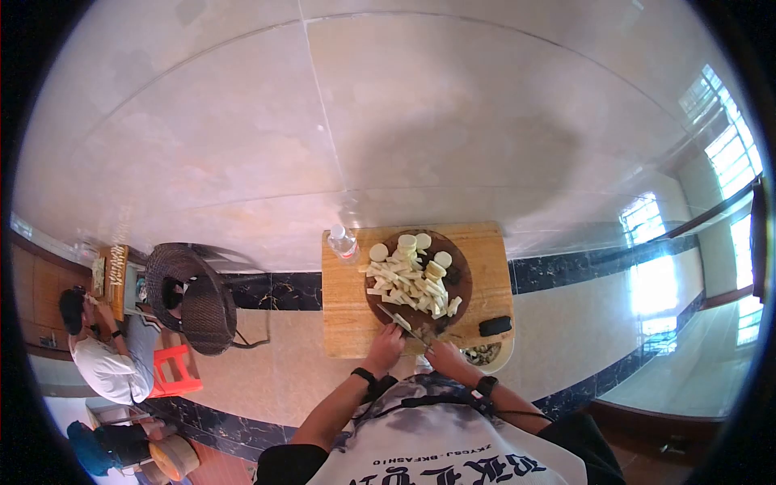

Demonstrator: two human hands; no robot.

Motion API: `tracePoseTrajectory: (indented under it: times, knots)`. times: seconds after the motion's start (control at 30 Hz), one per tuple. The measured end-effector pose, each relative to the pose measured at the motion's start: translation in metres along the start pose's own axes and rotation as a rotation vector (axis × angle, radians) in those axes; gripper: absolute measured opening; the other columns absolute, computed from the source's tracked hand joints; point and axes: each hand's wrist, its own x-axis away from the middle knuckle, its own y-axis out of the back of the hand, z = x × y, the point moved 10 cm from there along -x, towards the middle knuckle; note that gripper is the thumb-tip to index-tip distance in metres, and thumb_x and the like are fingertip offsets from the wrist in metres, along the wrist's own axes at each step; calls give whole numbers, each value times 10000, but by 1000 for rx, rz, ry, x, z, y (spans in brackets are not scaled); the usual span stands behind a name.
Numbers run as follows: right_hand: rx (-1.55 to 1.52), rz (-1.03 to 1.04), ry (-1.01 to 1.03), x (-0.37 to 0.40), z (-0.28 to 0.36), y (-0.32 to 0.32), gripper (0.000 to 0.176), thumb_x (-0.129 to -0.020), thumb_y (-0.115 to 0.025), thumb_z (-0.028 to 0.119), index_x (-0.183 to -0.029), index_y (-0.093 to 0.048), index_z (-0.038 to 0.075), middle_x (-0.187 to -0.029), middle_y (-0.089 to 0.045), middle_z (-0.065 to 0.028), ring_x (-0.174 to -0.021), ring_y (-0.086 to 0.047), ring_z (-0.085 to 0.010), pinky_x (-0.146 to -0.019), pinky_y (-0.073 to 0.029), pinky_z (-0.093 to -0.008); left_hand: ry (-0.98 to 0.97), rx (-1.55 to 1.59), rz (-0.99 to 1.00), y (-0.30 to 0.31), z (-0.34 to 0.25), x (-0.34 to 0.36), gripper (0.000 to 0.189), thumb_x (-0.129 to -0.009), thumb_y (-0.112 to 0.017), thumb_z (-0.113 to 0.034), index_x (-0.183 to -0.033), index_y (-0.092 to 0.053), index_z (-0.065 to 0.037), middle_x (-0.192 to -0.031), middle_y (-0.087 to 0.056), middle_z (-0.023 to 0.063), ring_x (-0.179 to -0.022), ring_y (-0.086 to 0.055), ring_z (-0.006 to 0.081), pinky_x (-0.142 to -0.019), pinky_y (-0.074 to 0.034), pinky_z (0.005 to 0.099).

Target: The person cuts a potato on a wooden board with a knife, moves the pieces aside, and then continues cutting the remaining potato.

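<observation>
wall (pixel 218 137): pale, tiled, behind your counter.
counter (pixel 342 315): light brown wood, rectangular, directly in front of you.
co-worker (pixel 113 364): one person in a white top, seated well apart on your left, hands raised near the head.
chair (pixel 208 311): dark, woven, between the co-worker and your counter.
round board (pixel 462 283): dark brown, flat on your counter, near its middle.
stool (pixel 172 368): red, beside the co-worker.
bowl (pixel 508 357): partly hidden by the near right edge of your counter; dark and pale bits inside.
right hand (pixel 446 357): your grip closed around the knife handle, at the near edge of your counter.
left hand (pixel 386 349): fingers bent, grip narrow, fingertips at one pale strip by the blade; whether they pinch it, you cannot tell from here.
bottle (pixel 343 244): clear, upright, far left corner of your counter.
knife (pixel 415 333): thin, seen nearly edge-on, blade slanting away to your left over the board's near edge.
black object (pixel 495 326): on your counter, right of the board; too small to identify.
pale pieces (pixel 400 283): strips heaped on the board, round slices along the far side.
</observation>
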Motion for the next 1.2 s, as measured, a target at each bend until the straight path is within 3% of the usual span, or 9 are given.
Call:
tracePoseTrajectory:
  times: [0.1,0.23,0.4,0.5,0.6,0.7,0.8,1.1,1.2]
  knots:
    - [-6,-21,-39,-1,4,4,316,-904,-550,270,-966,-575,-39,-830,-633,-330,-818,-608,-536,-735,-473,-610,26,63,7,-2,3,-1,226,-767,-573,-115,-916,-694,5,-1072,-622,159,-1064,-581,324,-941,-501,410]
    - [-20,-64,135,13,28,26,303,-885,-550,254,-894,-599,-45,-792,-627,-326,-794,-609,-535,-726,-474,-603,14,-9,70,-16,6,3,241,-778,-574,-122,-933,-698,15,-1096,-622,159,-1084,-572,327,-966,-493,406]
    - [-43,-99,-37,14,-6,23,310,-864,-569,258,-810,-626,-41,-783,-625,-322,-788,-613,-528,-711,-483,-582,-46,-86,158,-26,3,1,281,-802,-573,-126,-1003,-699,26,-1106,-620,147,-1132,-542,310,-997,-472,389]
    - [65,-11,59,19,10,23,304,-858,-581,263,-856,-626,-37,-787,-625,-320,-795,-621,-519,-704,-483,-579,-28,-57,81,-15,2,-4,285,-810,-576,-128,-1020,-698,19,-1113,-618,145,-1151,-528,309,-1009,-461,383]
    - [-67,-47,-20,17,-8,13,313,-871,-585,277,-899,-621,-32,-788,-631,-316,-791,-627,-513,-697,-483,-584,-54,-59,17,3,-4,-8,269,-810,-578,-127,-1006,-699,13,-1084,-619,140,-1119,-541,315,-983,-470,384]
    - [-46,-69,20,21,-6,13,328,-888,-587,300,-936,-615,-23,-788,-638,-311,-780,-630,-512,-694,-488,-583,-43,-97,114,-11,0,-2,259,-813,-580,-128,-1000,-700,7,-1030,-613,128,-1072,-555,306,-948,-482,389]
    - [-49,-51,-3,22,-7,11,332,-895,-592,312,-941,-617,-16,-789,-643,-307,-773,-631,-512,-692,-493,-581,-57,-104,33,-2,-2,-2,247,-812,-584,-126,-985,-698,8,-986,-603,118,-1035,-564,296,-920,-490,394]
    - [-61,-22,-27,25,-7,12,306,-884,-594,276,-957,-616,-20,-820,-643,-313,-816,-633,-511,-711,-499,-568,1,-59,45,-6,0,0,246,-806,-587,-116,-978,-698,20,-1028,-614,121,-1059,-569,294,-932,-495,389]
    - [-84,-61,50,25,-11,9,289,-875,-596,242,-952,-613,-36,-848,-643,-318,-847,-629,-513,-726,-501,-557,-7,-49,30,0,-1,-2,242,-806,-591,-113,-974,-698,24,-1041,-617,126,-1059,-574,294,-930,-495,390]
